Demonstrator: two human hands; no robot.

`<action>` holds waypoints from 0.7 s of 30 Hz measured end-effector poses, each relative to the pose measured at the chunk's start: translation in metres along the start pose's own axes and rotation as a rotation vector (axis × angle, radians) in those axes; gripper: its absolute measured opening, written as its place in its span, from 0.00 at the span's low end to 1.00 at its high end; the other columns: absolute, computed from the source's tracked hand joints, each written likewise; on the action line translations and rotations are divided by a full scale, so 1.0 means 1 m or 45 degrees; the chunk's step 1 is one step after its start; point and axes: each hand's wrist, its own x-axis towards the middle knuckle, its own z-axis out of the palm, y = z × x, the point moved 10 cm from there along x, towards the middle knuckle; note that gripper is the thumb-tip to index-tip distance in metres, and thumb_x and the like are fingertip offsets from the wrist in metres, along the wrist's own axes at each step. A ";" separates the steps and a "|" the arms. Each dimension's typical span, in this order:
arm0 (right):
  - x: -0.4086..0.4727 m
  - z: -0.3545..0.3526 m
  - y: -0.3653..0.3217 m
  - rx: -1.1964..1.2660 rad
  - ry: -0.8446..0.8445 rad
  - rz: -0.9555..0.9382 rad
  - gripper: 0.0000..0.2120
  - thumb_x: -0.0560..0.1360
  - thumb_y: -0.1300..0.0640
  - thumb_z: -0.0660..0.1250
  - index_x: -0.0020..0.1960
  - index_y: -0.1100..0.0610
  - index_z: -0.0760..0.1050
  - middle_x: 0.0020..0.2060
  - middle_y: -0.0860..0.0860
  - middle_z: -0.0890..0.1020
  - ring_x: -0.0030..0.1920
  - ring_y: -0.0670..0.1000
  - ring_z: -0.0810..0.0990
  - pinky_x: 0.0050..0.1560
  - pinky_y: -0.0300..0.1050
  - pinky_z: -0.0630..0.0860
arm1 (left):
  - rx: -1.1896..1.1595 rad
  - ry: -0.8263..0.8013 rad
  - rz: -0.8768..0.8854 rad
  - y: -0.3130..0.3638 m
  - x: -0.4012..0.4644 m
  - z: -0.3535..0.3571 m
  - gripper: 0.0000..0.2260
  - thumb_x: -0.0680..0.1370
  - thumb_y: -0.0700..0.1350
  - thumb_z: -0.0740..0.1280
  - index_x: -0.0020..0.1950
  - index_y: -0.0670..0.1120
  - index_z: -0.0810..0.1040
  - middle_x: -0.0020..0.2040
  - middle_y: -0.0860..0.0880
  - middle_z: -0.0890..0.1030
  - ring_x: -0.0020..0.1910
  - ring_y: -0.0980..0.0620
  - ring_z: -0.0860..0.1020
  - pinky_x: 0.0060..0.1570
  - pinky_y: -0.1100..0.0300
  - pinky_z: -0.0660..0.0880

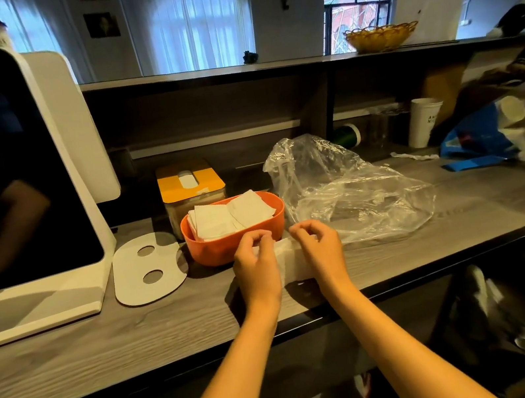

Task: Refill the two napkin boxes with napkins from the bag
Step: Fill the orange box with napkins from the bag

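Both the left hand (255,262) and right hand (319,249) pinch a stack of napkins (290,260) on the near counter (103,336), probably squaring it for the open orange box (237,243) just beyond, the emptied-looking bag (351,198) lying to its right.

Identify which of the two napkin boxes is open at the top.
The orange oval box, nearest the hands: lidless, napkins showing. The box behind it still wears its yellow slotted lid.
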 end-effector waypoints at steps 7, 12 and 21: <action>0.002 0.001 0.007 -0.004 -0.004 0.019 0.06 0.77 0.59 0.67 0.42 0.53 0.79 0.38 0.46 0.80 0.40 0.42 0.78 0.39 0.34 0.73 | 0.095 -0.013 0.051 0.004 -0.001 0.003 0.05 0.81 0.43 0.64 0.49 0.46 0.80 0.46 0.53 0.80 0.46 0.57 0.78 0.37 0.70 0.70; 0.004 -0.012 0.015 -0.006 0.125 0.060 0.07 0.77 0.59 0.66 0.42 0.56 0.79 0.38 0.48 0.80 0.42 0.47 0.78 0.40 0.38 0.72 | 0.137 0.039 0.027 0.001 0.001 -0.003 0.07 0.80 0.39 0.62 0.48 0.46 0.80 0.44 0.57 0.78 0.45 0.60 0.75 0.38 0.68 0.68; 0.006 -0.007 0.008 -0.124 0.136 -0.020 0.21 0.78 0.51 0.68 0.31 0.62 0.77 0.24 0.51 0.74 0.27 0.47 0.70 0.32 0.44 0.69 | 0.591 -0.191 0.327 0.012 0.004 0.024 0.14 0.82 0.48 0.63 0.39 0.46 0.80 0.33 0.51 0.79 0.34 0.56 0.77 0.32 0.62 0.71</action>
